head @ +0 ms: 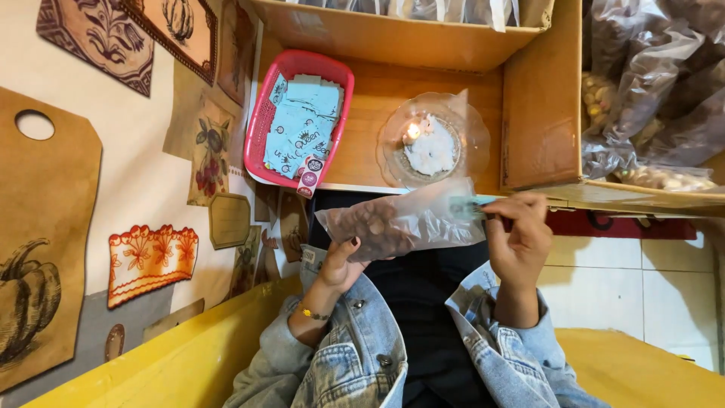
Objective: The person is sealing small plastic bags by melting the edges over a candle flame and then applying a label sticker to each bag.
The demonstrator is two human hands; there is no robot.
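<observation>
In the centre of the frame, the left hand (341,264) is cupping from below a clear plastic bag of brown nuts (400,223), fingers curled around it. The right hand (517,238) is pinching the bag's open end together with a small light-blue paper label (470,207), fingers closed tightly.

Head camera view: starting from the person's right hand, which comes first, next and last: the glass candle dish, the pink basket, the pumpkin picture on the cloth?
From the right hand:
1. Glass candle dish, just above, on the cardboard.
2. Pink basket, upper left, holding blue packets.
3. Pumpkin picture, far left edge on the cloth.
</observation>
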